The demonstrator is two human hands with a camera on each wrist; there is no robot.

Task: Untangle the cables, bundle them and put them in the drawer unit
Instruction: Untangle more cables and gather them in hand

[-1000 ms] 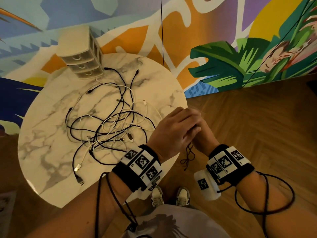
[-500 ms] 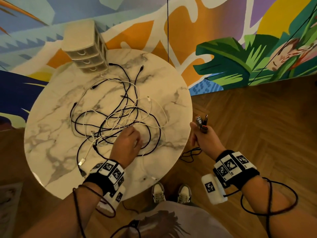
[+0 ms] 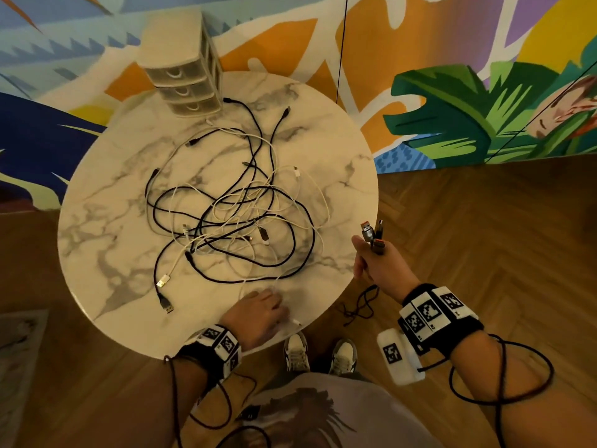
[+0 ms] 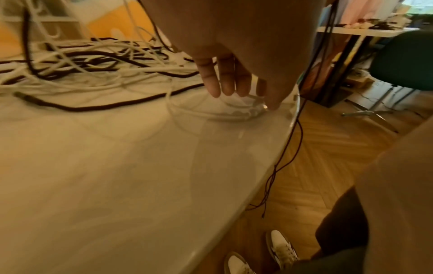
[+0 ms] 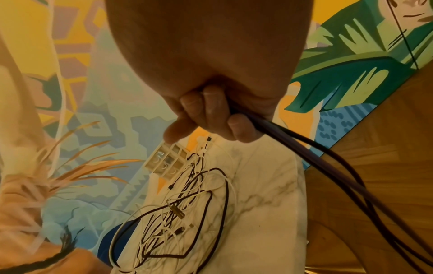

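A tangle of black and white cables [image 3: 245, 218] lies in the middle of the round marble table [image 3: 106, 240]. The beige three-drawer unit [image 3: 181, 76] stands at the table's far edge, drawers closed. My right hand [image 3: 371, 257] is off the table's right edge and grips black cables [image 5: 304, 148], their plugs [image 3: 371, 232] sticking up; the rest hangs toward the floor [image 3: 358, 305]. My left hand [image 4: 241, 94] lies at the near edge with straight fingers [image 4: 211, 81] touching a loose white cable [image 4: 211, 115].
A colourful mural wall stands right behind the table. Wooden floor lies to the right and in front, with my shoes [image 3: 295, 350] under the near edge. A chair [image 4: 403, 61] and a desk stand off to the right.
The hands were joined off the table's edge. The left hand went to the tangle, then drew back to the white cable at the near edge. The right hand keeps the black cables.
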